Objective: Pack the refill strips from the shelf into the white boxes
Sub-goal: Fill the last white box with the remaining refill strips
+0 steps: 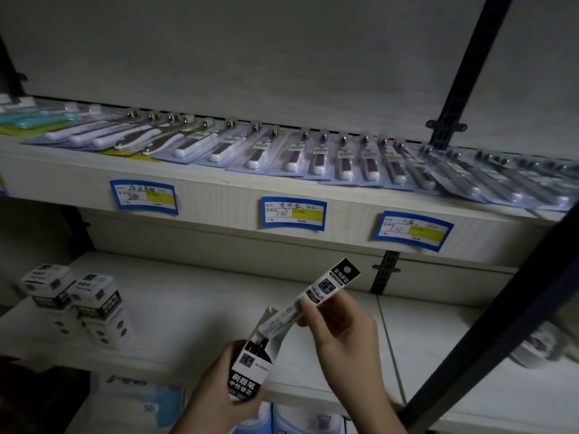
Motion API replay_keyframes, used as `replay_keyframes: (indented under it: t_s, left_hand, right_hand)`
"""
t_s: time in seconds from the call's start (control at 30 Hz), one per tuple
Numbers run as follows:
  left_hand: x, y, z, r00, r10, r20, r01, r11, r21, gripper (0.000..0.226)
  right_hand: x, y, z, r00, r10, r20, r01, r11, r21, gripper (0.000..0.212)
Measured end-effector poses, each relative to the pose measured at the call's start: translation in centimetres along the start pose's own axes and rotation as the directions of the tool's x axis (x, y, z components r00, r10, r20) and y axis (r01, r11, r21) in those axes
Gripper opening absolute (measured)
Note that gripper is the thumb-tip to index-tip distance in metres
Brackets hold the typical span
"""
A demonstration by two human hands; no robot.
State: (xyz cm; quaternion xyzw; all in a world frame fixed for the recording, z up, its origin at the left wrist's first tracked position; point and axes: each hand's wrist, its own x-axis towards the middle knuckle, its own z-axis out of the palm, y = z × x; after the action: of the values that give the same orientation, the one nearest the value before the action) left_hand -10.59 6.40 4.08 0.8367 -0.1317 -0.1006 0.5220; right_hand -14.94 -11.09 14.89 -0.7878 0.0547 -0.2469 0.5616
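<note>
Your right hand point(341, 333) pinched a refill strip point(316, 296) between thumb and fingertips, near its middle. This left the lower end free to enter the box point(250, 364). That end sat at the open mouth, beside the raised flap point(268, 314); how far it had entered cannot be told. The printed header end pointed up and to the right, so the strip ran along the line of the box.

Your left hand point(219, 393) was closed around the lower body of the box. It held the box tilted, mouth toward the right hand, which kept the opening clear of the fingers and in line with the strip.

Both hands worked in the air, above the front of the lower shelf point(203, 308). Judged from this position, the step was insertion.

Two more boxes point(75, 302) stood upright at the left of that shelf, well apart from the hands. What looked like more packs point(539, 346) lay at the right, behind a dark post, too blurred to identify.

The upper shelf point(219, 195) carried a row of blister packs point(313, 158), with price labels point(293, 213) on its front edge. These took no part in the step.
</note>
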Motion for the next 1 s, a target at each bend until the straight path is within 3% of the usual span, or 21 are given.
replay_keyframes:
  t_s: [0.17,0.33,0.43,0.57,0.77,0.87,1.0]
  left_hand:
    - [0.2,0.6,0.1,1.000,0.011,-0.006,-0.011,1.000,0.009,0.063]
    - [0.1,0.5,-0.1,0.999,0.028,0.018,-0.028,0.999,0.021,0.061]
    - [0.1,0.5,0.3,0.999,0.043,-0.004,-0.043,0.998,0.040,0.068]
    - [-0.1,0.9,0.5,0.998,0.031,0.052,-0.034,0.998,0.059,0.070]
    - [-0.3,1.4,1.5,0.999,-0.005,-0.034,0.007,0.999,0.054,0.053]
    - [-0.2,1.6,2.3,0.996,0.034,-0.086,-0.026,0.995,0.094,0.048]
    - [0.4,0.9,2.0,0.991,0.005,0.132,-0.023,0.990,0.136,0.057]
  right_hand:
    - [-0.3,0.3,0.9,0.994,-0.005,0.109,0.013,0.998,-0.069,0.009]
    - [-0.6,1.6,0.1,0.996,-0.046,0.081,0.060,0.982,-0.181,0.008]
    - [-0.7,1.7,-0.3,0.963,0.006,0.269,0.077,0.952,-0.296,0.005]
    - [-1.3,1.5,0.2,0.880,-0.025,0.474,0.230,0.896,-0.381,0.015]
    - [-1.3,2.5,-0.4,0.892,-0.076,0.446,0.257,0.896,-0.361,0.054]
    - [-1.4,3.1,0.3,0.885,-0.068,0.460,0.301,0.838,-0.455,0.050]
    - [-1.3,3.7,0.3,0.894,0.020,0.448,0.217,0.856,-0.470,0.026]
